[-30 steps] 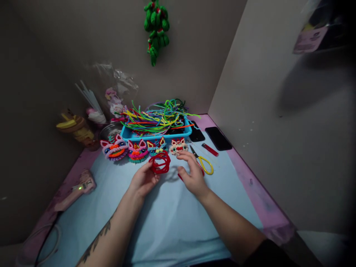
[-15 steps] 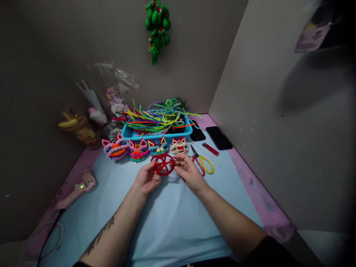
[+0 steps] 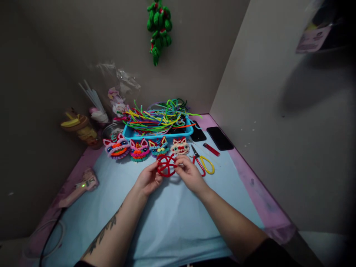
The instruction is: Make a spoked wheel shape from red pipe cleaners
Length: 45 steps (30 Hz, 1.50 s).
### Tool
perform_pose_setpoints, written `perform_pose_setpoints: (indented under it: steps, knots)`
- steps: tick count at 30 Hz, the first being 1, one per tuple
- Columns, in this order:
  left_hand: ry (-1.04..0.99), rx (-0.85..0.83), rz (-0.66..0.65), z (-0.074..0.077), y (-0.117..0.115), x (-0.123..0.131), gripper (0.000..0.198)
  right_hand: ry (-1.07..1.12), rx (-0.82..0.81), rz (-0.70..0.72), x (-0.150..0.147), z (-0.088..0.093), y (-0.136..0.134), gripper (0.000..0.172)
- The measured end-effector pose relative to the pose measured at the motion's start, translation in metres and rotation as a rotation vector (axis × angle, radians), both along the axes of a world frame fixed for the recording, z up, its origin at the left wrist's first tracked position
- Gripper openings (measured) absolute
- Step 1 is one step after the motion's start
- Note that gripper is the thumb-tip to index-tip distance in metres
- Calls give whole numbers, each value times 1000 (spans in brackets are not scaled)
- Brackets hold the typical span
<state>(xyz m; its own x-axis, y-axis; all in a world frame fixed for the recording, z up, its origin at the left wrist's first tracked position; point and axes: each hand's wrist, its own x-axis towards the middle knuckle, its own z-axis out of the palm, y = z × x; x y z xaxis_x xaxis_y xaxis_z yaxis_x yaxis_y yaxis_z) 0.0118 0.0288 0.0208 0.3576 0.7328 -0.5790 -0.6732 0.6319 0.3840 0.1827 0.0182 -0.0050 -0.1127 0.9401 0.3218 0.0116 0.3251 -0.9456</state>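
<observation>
Red frame: round, no long side; in between both hands
Left hand: pinches one edge
Right hand: pinches the other, just as near

Pink table with pale blue cloth, tray, scissors, two phones, glue gun, four animal heads

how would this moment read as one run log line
left hand: holding red frame; right hand: holding same frame, opposite side; scissors: on blue cloth; animal heads: four, beyond frame
</observation>
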Motion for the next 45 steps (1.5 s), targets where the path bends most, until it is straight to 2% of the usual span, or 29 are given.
perform_pose_setpoints:
  steps: [6,12,15,20,23,27,31,33,36,40,45]
  knots:
    - [49,30,63,2,-1,1,20,-25,59,-5,1,-1,-2,2]
    - [47,45,77,2,-1,0,21,65,-114,44,-1,-1,-4,8]
    - [49,58,71,1,-1,0,18,55,-151,36,-1,-2,-4,9]
    - [75,84,79,1,-2,1,10,21,-129,32,0,-3,-4,9]
    - [120,129,85,-2,-3,0,6,-32,-35,31,1,-2,-4,7]
    - [302,320,85,-4,-3,-3,17,-124,77,-59,5,3,-5,14]
    - [731,649,34,0,-8,-2,25,-208,264,-268,9,11,-10,16]
    - [935,798,-35,2,-12,1,24,-291,372,-294,9,15,-13,15]
    - [1120,946,-115,1,-19,6,20,-405,497,-261,8,20,-16,19]
    - [1178,1039,-177,-2,-22,8,19,-496,554,-209,6,21,-15,27]
    - [1109,1012,-254,0,-22,8,20,-532,547,-204,6,15,-14,31]
